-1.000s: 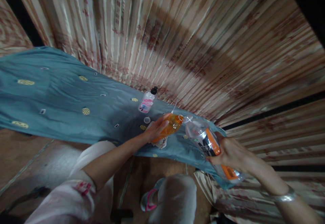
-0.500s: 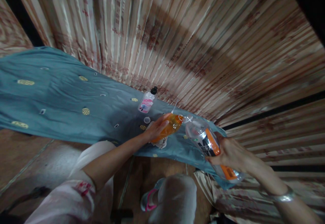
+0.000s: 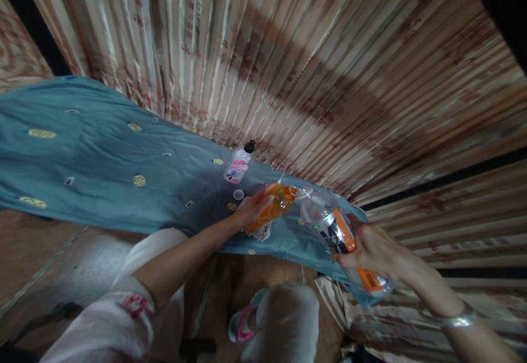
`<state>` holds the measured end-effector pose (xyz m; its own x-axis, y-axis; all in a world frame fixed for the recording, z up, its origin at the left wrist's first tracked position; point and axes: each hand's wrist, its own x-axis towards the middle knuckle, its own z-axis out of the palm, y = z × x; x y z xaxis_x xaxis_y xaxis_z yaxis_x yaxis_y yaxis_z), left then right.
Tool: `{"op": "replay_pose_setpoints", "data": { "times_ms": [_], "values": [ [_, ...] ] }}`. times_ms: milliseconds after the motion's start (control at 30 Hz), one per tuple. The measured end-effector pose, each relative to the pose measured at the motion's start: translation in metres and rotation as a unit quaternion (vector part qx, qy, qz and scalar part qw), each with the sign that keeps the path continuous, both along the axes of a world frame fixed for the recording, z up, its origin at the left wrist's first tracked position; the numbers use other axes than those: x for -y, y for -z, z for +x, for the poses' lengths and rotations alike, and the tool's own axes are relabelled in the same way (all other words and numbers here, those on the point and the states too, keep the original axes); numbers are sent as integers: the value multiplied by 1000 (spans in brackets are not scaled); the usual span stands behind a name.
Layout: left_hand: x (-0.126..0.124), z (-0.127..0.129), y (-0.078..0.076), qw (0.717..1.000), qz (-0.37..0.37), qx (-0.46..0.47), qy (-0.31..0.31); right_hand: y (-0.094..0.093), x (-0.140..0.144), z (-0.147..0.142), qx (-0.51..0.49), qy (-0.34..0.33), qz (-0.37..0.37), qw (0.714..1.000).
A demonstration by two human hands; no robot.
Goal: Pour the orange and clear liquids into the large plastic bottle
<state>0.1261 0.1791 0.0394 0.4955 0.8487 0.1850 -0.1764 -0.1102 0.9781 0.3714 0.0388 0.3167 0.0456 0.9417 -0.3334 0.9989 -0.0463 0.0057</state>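
Note:
My left hand (image 3: 258,209) is wrapped round a bottle of orange liquid (image 3: 282,200), tilted with its neck to the right. In my right hand (image 3: 373,249) is a larger clear plastic bottle (image 3: 319,209) with an orange and black label, its neck pointing up and left. The two bottle mouths meet or nearly meet; whether they touch I cannot tell. Just left of my left hand lies a small white cap (image 3: 238,194). Under the orange bottle, a crumpled whitish piece (image 3: 262,232) shows in part. Liquid flow between the mouths is too small to make out.
A pump bottle with a pink label and black top (image 3: 239,164) is on the teal patterned cloth (image 3: 102,160). A thin clear stick-like piece (image 3: 283,172) is near the curtain (image 3: 288,66) behind. Dark bars (image 3: 444,179) cross the right side. My legs and a sandal (image 3: 246,323) are below.

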Motion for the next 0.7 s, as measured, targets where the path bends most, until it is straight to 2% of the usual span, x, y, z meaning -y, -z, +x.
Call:
{"op": "replay_pose_setpoints", "data": {
  "times_ms": [400,700],
  "values": [
    [3,-3,-8,1000,-7,-3,-6,0,0,-1,7,17,-11,1000],
    [1,-2,-6,1000,2,-12,-3,0,0,0,3,4,-7,1000]
  ]
}}
